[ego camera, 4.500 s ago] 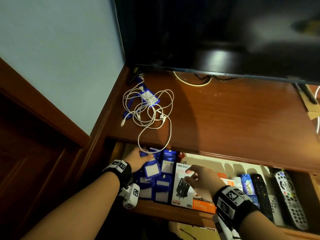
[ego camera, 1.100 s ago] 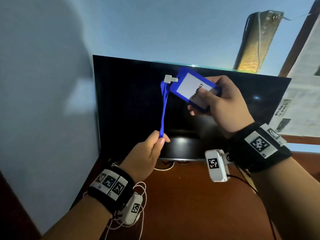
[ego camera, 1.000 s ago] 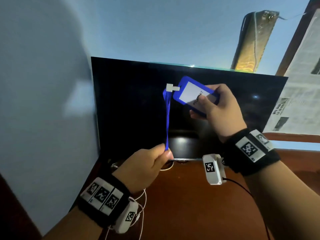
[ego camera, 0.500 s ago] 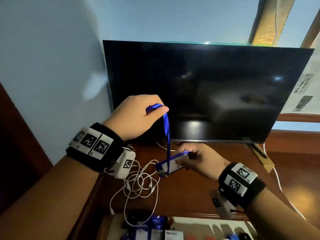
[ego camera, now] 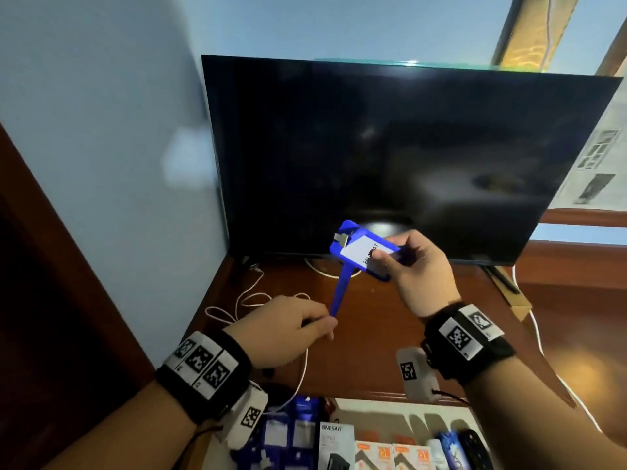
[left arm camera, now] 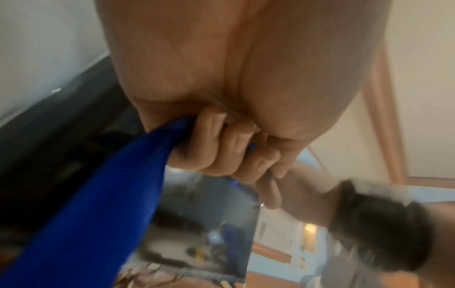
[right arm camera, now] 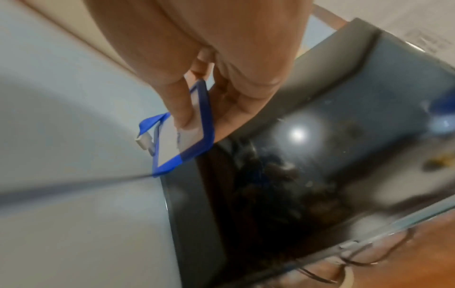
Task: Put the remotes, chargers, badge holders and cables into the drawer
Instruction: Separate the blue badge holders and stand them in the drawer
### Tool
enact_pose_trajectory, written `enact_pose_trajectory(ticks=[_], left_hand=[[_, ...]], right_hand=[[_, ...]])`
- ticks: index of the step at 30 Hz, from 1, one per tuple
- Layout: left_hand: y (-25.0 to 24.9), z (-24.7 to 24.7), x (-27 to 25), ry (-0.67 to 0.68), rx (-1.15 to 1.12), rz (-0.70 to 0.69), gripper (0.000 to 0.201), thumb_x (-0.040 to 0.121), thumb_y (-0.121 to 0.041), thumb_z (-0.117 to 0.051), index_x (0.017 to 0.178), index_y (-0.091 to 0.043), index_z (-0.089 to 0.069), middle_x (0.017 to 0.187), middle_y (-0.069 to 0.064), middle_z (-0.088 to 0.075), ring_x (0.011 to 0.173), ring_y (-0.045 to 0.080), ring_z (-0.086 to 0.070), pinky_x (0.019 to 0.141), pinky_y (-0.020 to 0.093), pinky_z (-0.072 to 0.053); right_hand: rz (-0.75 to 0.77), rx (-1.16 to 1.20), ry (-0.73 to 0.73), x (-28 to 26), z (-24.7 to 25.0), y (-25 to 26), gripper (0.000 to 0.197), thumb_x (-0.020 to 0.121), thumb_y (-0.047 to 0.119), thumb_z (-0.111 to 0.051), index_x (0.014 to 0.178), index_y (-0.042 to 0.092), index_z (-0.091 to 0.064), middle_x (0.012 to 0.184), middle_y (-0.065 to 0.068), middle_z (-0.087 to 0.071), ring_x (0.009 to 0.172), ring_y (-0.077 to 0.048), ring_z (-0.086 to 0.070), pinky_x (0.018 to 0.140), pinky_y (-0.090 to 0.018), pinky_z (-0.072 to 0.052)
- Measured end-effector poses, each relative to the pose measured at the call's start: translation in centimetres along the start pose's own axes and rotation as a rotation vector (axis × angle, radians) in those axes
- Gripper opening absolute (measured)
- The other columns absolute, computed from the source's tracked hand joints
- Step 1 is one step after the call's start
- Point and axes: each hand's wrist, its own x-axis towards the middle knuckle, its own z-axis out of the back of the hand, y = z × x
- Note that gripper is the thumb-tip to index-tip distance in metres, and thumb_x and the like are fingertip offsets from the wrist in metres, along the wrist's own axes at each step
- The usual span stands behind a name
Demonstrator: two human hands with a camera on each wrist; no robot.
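Blue badge holder pinched in my right hand, left hand gripping its strap; white cable at nine o'clock remains outside the drawer.

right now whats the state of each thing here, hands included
blue badge holder: held up in front of the TV, off the desk
blue lanyard: stretched taut from the holder's clip down to the left hand
left hand: grip closed on the lanyard's lower end
right hand: pinches the badge holder
TV: screen dark
drawer: open, with boxed chargers and badge holders inside
white cable: lying loose on the desk
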Motion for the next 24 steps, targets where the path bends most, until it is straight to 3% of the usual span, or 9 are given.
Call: enact_pose_trajectory(ticks=[2,5,9,11,14,16,18,21,24], left_hand=[[-1.8,0.7,-0.7,-0.022,0.073,-0.063,0.03,0.105,-0.048,-0.051,0.095,-0.031,-0.074,0.063,-0.01,-0.061,0.056,0.003,-0.053,0.056,0.019,-0.037],[-3.1,2.7,-0.6,-0.123,0.18,-0.134,0.03,0.102,-0.051,-0.054,0.092,-0.03,-0.073,0.075,-0.007,-0.064,0.069,0.005,-0.059,0.064,0.027,-0.048],[-1.5,4.5,0.9,-0.212,0.186,-0.062,0.026,0.098,-0.053,-0.06,0.087,-0.031,-0.07,0.079,-0.01,-0.065,0.074,0.003,-0.061,0.068,0.025,-0.05],[1.1,4.1,1.7,-0.208,0.134,0.038,0.026,0.097,-0.051,-0.063,0.086,-0.029,-0.07,0.077,-0.008,-0.067,0.072,0.004,-0.062,0.067,0.025,-0.049],[3.6,1.5,1.8,-0.095,0.002,0.12,0.026,0.095,-0.045,-0.068,0.081,-0.023,-0.071,0.068,-0.008,-0.067,0.062,0.008,-0.061,0.063,0.031,-0.052],[3.7,-1.1,1.2,-0.011,-0.041,0.134,0.031,0.1,-0.042,-0.062,0.077,-0.023,-0.071,0.055,-0.012,-0.057,0.049,0.003,-0.049,0.054,0.023,-0.04],[3.1,-3.4,0.6,0.048,-0.006,0.127,0.035,0.104,-0.042,-0.055,0.079,-0.024,-0.072,0.057,-0.017,-0.058,0.052,0.002,-0.05,0.057,0.021,-0.039],[1.4,-4.8,0.2,0.042,0.047,0.096,0.036,0.105,-0.042,-0.051,0.082,-0.022,-0.069,0.062,-0.028,-0.061,0.059,-0.003,-0.055,0.058,0.016,-0.036],[-0.2,-3.3,0.6,-0.097,0.136,0.041,0.034,0.104,-0.046,-0.053,0.083,-0.021,-0.063,0.064,-0.01,-0.055,0.06,0.006,-0.049,0.061,0.029,-0.034]], right_hand=[[-0.004,-0.203,0.074,-1.1,-0.9,-1.7,0.02,0.086,0.016,-0.079,0.085,0.028,-0.063,0.075,0.011,-0.068,0.065,0.005,-0.06,0.064,-0.014,-0.045],[0.076,-0.425,0.375,-3.7,-2.3,-3.0,0.025,0.085,0.021,-0.078,0.081,0.038,-0.061,0.077,0.019,-0.065,0.073,0.009,-0.059,0.067,-0.017,-0.04],[0.019,-0.245,0.796,-7.0,-2.9,-1.7,0.027,0.088,0.019,-0.079,0.082,0.043,-0.067,0.081,0.014,-0.069,0.076,0.001,-0.064,0.07,-0.016,-0.049],[-0.037,0.05,0.729,-7.4,-2.5,-1.0,0.023,0.082,0.015,-0.084,0.083,0.036,-0.072,0.084,0.002,-0.074,0.075,-0.01,-0.069,0.071,-0.027,-0.057],[-0.101,0.362,0.408,-6.9,-1.9,-0.6,0.015,0.077,0.013,-0.083,0.08,0.02,-0.07,0.079,-0.008,-0.073,0.071,-0.022,-0.069,0.065,-0.043,-0.06],[-0.121,0.336,0.219,-6.2,-2.1,-1.7,0.021,0.079,0.013,-0.086,0.077,0.017,-0.065,0.076,-0.006,-0.071,0.072,-0.023,-0.067,0.067,-0.052,-0.059],[-0.15,0.235,0.07,-5.5,-2.6,-3.4,0.023,0.083,0.014,-0.084,0.078,0.017,-0.062,0.075,-0.007,-0.068,0.072,-0.022,-0.063,0.071,-0.056,-0.057],[-0.167,-0.019,-0.012,-5.2,-2.6,-5.6,0.023,0.087,0.016,-0.079,0.082,0.017,-0.057,0.074,-0.001,-0.066,0.064,-0.009,-0.057,0.066,-0.033,-0.052],[-0.153,-0.225,0.16,-5.9,-2.5,-6.9,0.02,0.087,0.023,-0.077,0.082,0.027,-0.058,0.071,0.005,-0.066,0.062,-0.007,-0.057,0.061,-0.021,-0.046]])
